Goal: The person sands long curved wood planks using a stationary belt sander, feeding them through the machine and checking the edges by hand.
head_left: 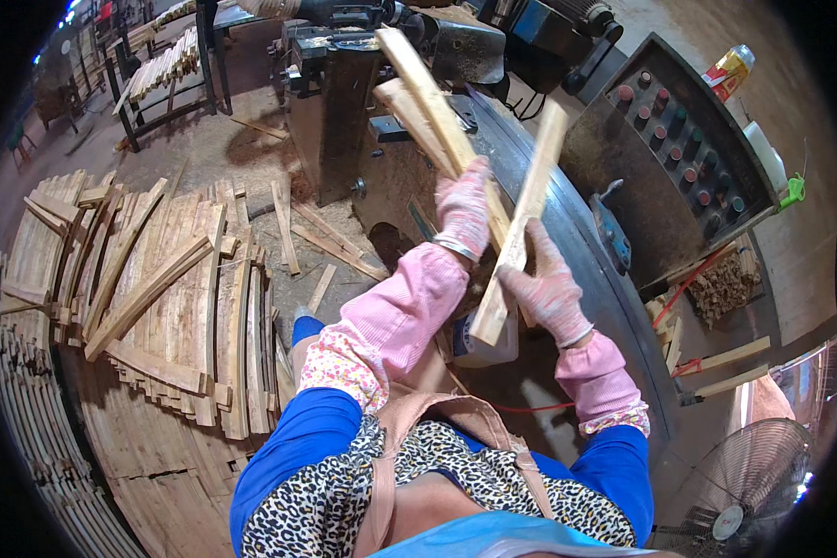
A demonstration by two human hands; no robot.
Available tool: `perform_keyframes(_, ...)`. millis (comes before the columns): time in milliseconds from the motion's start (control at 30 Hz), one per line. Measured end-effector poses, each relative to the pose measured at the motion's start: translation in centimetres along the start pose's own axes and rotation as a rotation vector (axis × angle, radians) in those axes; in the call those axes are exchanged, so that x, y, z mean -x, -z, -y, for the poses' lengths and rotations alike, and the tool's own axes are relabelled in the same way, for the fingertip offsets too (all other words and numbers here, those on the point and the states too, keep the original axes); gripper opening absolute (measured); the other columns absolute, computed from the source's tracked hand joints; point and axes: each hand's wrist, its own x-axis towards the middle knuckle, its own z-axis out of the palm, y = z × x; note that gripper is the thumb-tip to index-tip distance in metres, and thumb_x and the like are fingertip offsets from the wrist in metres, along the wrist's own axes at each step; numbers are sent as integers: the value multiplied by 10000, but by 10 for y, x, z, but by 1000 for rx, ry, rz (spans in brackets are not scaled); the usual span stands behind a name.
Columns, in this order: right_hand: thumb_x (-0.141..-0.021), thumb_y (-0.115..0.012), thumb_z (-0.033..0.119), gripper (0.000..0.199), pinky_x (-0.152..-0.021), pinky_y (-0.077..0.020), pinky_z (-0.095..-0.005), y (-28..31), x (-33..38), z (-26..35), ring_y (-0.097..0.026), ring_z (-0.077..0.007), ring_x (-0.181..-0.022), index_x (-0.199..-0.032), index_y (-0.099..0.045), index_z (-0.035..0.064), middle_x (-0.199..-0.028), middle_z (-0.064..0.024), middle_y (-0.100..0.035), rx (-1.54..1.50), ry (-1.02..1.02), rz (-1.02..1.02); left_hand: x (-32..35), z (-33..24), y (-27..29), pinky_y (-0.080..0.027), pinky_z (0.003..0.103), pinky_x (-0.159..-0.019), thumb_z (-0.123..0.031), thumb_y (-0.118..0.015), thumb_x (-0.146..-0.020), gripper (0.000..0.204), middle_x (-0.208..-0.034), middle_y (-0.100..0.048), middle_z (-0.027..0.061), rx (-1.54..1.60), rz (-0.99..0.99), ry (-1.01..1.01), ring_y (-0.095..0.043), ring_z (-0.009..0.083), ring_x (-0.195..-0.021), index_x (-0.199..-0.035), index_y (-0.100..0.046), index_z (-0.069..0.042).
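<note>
Both my hands wear pale work gloves with pink cuffs. My left hand (465, 209) is closed around a long wooden strip (428, 98) that slants up and away toward the machine. Beside that strip a second, shorter piece of wood (409, 116) points the same way; whether my left fingers hold it too is hidden. My right hand (549, 288) grips another wooden strip (527, 214), tilted with its upper end to the right. The two strips cross close together above the machine's metal table (591, 251). A white plastic jug (486, 344) shows below them.
A control panel with several buttons (674, 153) stands at the right, with a can (730, 73) on top. Stacked wooden strips (158, 288) fill the left side. Loose strips (330, 242) lie on the dusty floor. A fan (735, 493) stands at lower right, near a red hose (688, 288).
</note>
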Motion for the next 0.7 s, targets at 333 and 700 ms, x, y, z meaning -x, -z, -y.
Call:
perform_keyframes(333,-881,-705,306,691,-1081,-459,-365,36,-49,9,-609,-306,-1254,-1480,-491,34,-1343,-194,-639,240,-262,-1,62,29,-13,-574,360,-711,-291,-808,-867,564,-1020,-726,147,-512,-31,71,-701,240,-841,-1265,-596,47)
perform_keyframes(700,-934,-677,299,230,-879,-515,-485,86,-95,-152,-602,-350,-1025,-1125,-731,184,-1020,-132,-645,1016,191,-269,-31,-71,118,-580,373,-592,-178,-719,-964,232,-870,-682,126,-114,-122,-102,-645,216,-654,-1082,-596,-21)
